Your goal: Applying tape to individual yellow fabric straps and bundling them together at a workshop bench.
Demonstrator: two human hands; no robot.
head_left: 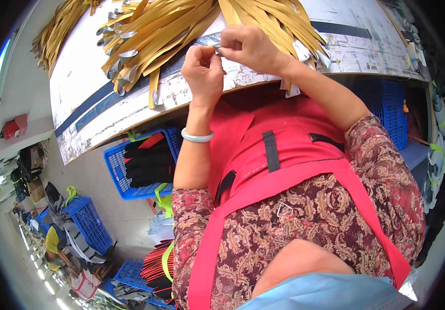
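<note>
Pinches an unidentifiable pale piece (215,45) between tightly curled left hand (204,74) and nearer right hand (251,49), nearside of gold fabric strips (181,26) splayed lengthwise to both sides.

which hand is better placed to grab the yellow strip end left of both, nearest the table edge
Probably the left hand: it is nearer the yellow strip, while the right hand sits farther across. Both look curled, so the left would need opening first.
</note>
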